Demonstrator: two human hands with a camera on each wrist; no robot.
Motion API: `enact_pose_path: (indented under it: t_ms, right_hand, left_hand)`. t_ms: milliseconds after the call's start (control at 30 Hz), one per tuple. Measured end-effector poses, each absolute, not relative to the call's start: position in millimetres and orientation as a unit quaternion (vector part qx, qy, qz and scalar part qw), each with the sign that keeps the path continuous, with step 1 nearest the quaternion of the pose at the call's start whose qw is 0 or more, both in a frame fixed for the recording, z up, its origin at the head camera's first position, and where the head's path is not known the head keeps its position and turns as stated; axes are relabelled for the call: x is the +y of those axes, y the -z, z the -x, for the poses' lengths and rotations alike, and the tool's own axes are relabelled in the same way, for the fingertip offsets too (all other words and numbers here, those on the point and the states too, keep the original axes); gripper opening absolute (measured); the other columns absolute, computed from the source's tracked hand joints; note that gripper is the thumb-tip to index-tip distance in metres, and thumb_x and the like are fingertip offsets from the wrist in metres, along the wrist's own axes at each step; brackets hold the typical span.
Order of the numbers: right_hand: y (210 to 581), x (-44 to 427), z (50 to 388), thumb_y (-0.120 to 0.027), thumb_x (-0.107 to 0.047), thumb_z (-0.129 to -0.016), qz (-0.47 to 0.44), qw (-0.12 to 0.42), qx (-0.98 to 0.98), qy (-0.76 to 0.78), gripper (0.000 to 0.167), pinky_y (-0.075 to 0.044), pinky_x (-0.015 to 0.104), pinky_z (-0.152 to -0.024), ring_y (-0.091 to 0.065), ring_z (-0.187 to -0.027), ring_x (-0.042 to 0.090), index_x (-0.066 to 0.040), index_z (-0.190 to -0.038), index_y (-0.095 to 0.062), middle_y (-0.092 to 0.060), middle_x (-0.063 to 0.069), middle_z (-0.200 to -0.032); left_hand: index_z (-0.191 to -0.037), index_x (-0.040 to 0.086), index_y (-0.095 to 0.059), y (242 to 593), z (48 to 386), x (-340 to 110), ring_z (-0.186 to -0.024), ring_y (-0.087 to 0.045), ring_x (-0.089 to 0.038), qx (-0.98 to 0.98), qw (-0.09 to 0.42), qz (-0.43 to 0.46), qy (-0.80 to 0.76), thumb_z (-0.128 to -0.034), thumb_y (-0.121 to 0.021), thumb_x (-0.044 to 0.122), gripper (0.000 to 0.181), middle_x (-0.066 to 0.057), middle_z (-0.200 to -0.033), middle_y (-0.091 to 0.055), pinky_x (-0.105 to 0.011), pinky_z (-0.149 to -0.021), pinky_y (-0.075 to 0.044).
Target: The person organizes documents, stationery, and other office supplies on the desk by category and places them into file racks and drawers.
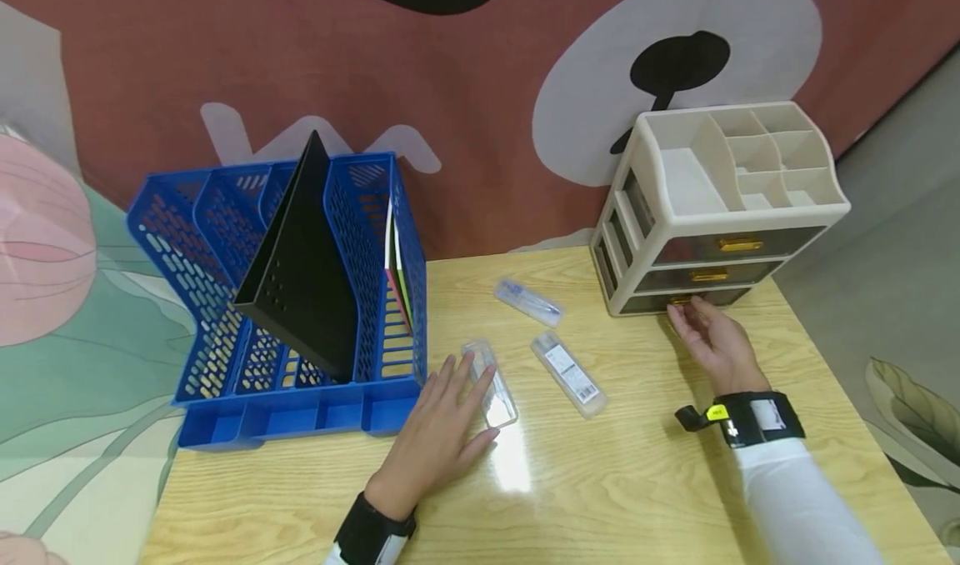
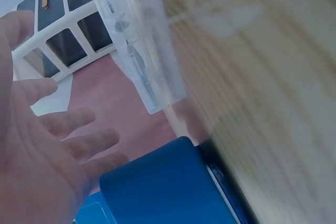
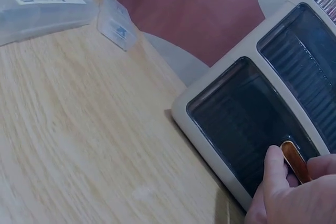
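Note:
At the right, a white desktop drawer organizer (image 1: 750, 223) has dark drawer fronts with gold handles. My right hand (image 1: 716, 344) pinches the gold handle (image 3: 295, 161) of its lowest drawer (image 3: 236, 119), which is closed. Palm down, my left hand (image 1: 435, 436) is spread with fingers extended beside a transparent plastic case (image 1: 497, 394); the fingertips overlap its left edge in the head view. From the left wrist, that hand (image 2: 47, 150) shows extended fingers and nothing held; contact with the case cannot be told. Right of it lie a labelled translucent case (image 1: 568, 373) and a slim transparent pouch (image 1: 528, 300).
A blue perforated desk rack (image 1: 300, 411) stands at the left, holding a black folder (image 1: 307, 282) that leans and thin booklets (image 1: 397, 269). Behind the wooden table (image 1: 600, 498) hangs a patterned cloth (image 1: 465, 90). The table's right edge runs close to my right forearm.

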State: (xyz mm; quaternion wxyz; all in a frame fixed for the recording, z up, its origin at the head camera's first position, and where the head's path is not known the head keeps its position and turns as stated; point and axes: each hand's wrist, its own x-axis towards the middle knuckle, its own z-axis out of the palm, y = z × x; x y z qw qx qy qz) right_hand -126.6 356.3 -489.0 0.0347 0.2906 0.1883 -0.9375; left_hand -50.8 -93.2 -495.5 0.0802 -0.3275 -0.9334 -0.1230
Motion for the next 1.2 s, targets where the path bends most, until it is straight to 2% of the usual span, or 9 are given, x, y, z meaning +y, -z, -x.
enact_pose_path:
  t_ms: [400, 700, 1200]
  right_hand:
    - [488.1, 359.6, 111.3, -0.055, -0.002, -0.104, -0.277, 0.040, 0.235, 0.931, 0.017, -0.047, 0.027, -0.112, -0.063, -0.106, 0.022, -0.008, -0.119, -0.050, -0.049, 0.008, -0.116]
    - [491.9, 362.1, 94.4, -0.054, -0.004, -0.105, -0.269, 0.042, 0.276, 0.922, 0.006, -0.052, 0.029, -0.107, -0.065, -0.103, 0.022, -0.004, -0.111, -0.053, -0.051, 0.010, -0.113]
    - [493.4, 369.0, 62.9, -0.049, -0.005, -0.107, -0.237, 0.055, 0.291, 0.925, 0.006, -0.051, 0.030, -0.108, -0.064, -0.106, 0.022, -0.006, -0.113, -0.050, -0.047, 0.009, -0.116]
  left_hand:
    - [-0.164, 0.019, -0.029, 495.6, 59.6, -87.0, -0.151, -0.037, -0.044, -0.934, 0.066, 0.331, 0.122, -0.0999, -0.057, 0.058, 0.080, -0.019, -0.167, -0.033, -0.060, -0.117, -0.040]
    - [-0.165, 0.019, -0.029, 493.7, 66.5, -82.6, -0.152, -0.036, -0.043, -0.938, 0.049, 0.324, 0.111, -0.1012, -0.053, 0.059, 0.079, -0.017, -0.168, -0.030, -0.060, -0.118, -0.038]
    - [-0.164, 0.019, -0.031, 496.0, 73.1, -72.9, -0.149, -0.038, -0.045, -0.936, 0.051, 0.331, 0.107, -0.1000, -0.057, 0.057, 0.079, -0.020, -0.167, -0.033, -0.060, -0.118, -0.039]
